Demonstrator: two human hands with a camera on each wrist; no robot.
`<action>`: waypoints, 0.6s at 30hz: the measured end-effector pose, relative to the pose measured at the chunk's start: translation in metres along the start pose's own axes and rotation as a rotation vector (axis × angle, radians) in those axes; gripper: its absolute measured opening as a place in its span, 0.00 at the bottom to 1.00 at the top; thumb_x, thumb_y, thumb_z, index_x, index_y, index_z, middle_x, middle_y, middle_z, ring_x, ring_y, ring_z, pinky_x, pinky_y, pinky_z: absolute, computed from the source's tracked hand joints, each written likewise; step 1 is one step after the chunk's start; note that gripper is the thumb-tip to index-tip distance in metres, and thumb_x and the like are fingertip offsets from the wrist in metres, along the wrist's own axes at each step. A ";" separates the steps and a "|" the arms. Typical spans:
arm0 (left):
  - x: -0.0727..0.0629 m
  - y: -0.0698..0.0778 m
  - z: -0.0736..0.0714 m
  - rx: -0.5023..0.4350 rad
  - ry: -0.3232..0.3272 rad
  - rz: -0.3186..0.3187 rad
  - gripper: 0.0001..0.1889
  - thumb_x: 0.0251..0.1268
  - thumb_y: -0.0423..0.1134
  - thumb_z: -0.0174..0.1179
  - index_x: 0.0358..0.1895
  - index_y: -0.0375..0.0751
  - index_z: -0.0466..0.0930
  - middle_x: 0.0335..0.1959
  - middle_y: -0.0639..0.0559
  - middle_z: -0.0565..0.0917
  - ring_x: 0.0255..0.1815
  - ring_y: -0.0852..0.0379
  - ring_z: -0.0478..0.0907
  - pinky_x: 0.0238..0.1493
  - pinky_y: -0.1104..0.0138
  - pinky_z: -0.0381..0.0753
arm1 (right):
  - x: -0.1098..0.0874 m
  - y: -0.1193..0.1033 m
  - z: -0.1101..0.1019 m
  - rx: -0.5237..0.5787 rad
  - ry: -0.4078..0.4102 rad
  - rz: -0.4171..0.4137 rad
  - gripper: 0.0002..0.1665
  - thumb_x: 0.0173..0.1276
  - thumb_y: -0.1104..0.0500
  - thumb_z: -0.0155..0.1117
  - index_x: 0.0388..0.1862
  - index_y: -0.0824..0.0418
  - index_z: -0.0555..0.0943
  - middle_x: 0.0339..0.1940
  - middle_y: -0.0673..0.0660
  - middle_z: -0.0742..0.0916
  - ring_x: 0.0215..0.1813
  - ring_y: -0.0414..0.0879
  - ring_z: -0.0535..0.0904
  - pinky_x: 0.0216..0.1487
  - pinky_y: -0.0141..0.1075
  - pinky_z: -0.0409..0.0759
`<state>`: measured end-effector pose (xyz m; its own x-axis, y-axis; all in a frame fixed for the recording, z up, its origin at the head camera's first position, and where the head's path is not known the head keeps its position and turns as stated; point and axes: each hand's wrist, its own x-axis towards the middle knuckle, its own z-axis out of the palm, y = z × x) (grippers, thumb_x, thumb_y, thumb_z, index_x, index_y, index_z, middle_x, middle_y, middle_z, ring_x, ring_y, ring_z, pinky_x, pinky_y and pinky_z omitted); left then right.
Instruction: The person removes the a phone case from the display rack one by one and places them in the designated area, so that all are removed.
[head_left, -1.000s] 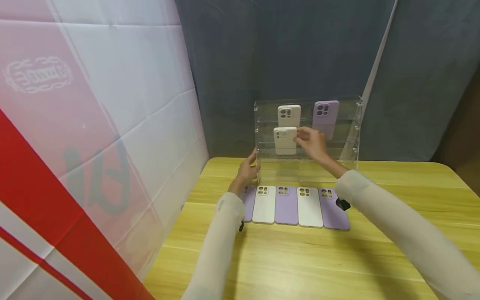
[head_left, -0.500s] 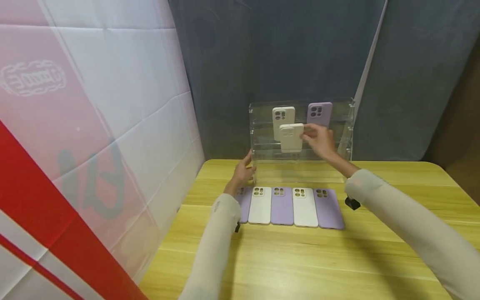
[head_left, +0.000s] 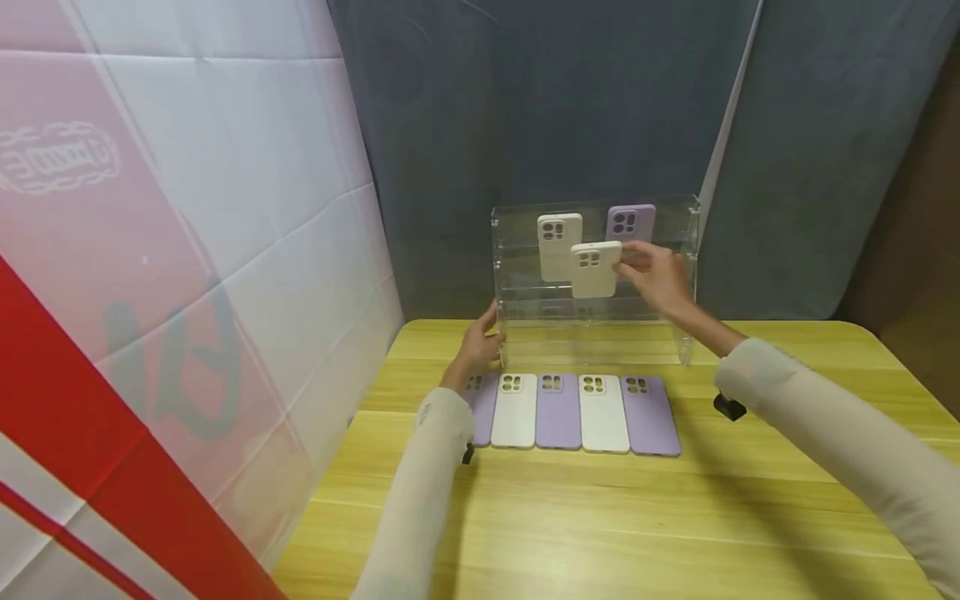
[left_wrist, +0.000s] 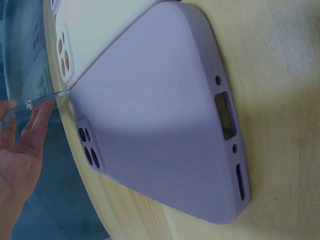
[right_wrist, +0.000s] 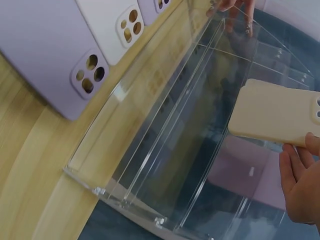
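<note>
My right hand [head_left: 660, 282] pinches a cream-white phone case [head_left: 596, 273] by its right edge, holding it upright in front of the clear acrylic display stand [head_left: 592, 343]. On the stand's upper tiers lean another white phone case [head_left: 553, 260] and a purple phone case [head_left: 632, 222], which the right hand partly covers. At the stand's left side my left hand [head_left: 480, 340] grips the clear side panel, with fingers [left_wrist: 41, 125] against it in the left wrist view. The right wrist view has the held case over the tiers, the right fingers [right_wrist: 295, 165] at its edge.
In front of the stand lies a row of alternating purple and white phone cases [head_left: 558, 417], camera cutouts toward the stand. They rest on a yellow wooden table [head_left: 585, 525]. A grey curtain [head_left: 525, 100] hangs behind, and a printed white cloth [head_left: 285, 167] borders the left side.
My right hand has carried the white phone case right and slightly up, from below the leaning white case to between the two leaning cases. The left hand stays at the stand's side.
</note>
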<state>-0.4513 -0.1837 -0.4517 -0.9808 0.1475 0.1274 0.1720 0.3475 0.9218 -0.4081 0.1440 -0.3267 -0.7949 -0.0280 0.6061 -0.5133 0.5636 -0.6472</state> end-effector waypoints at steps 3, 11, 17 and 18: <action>-0.001 0.001 0.000 0.003 -0.002 0.011 0.42 0.77 0.24 0.53 0.85 0.63 0.51 0.83 0.45 0.59 0.71 0.32 0.73 0.54 0.46 0.88 | -0.002 0.002 -0.006 0.006 -0.006 -0.004 0.20 0.69 0.67 0.72 0.58 0.72 0.83 0.50 0.71 0.88 0.50 0.67 0.88 0.52 0.53 0.87; 0.001 -0.002 -0.004 -0.025 -0.004 0.008 0.42 0.76 0.24 0.53 0.84 0.64 0.51 0.83 0.44 0.60 0.71 0.32 0.72 0.54 0.45 0.87 | -0.012 0.008 -0.020 -0.066 -0.006 -0.004 0.22 0.69 0.65 0.73 0.59 0.72 0.82 0.50 0.71 0.89 0.50 0.66 0.88 0.51 0.57 0.87; 0.002 -0.004 -0.007 -0.021 -0.005 0.003 0.42 0.76 0.24 0.53 0.84 0.64 0.51 0.82 0.44 0.60 0.70 0.33 0.73 0.53 0.46 0.88 | -0.024 0.018 -0.029 -0.086 -0.012 0.019 0.24 0.70 0.64 0.72 0.63 0.71 0.81 0.50 0.71 0.89 0.51 0.67 0.88 0.51 0.60 0.86; 0.001 -0.004 -0.007 -0.022 -0.006 0.005 0.42 0.76 0.24 0.53 0.84 0.63 0.51 0.82 0.44 0.60 0.70 0.33 0.73 0.53 0.45 0.88 | -0.026 0.020 -0.030 -0.087 -0.013 0.023 0.25 0.70 0.64 0.72 0.63 0.70 0.81 0.50 0.71 0.89 0.51 0.67 0.88 0.51 0.60 0.86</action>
<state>-0.4539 -0.1915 -0.4522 -0.9794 0.1545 0.1297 0.1745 0.3266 0.9289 -0.3877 0.1806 -0.3414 -0.8104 -0.0250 0.5854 -0.4658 0.6334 -0.6179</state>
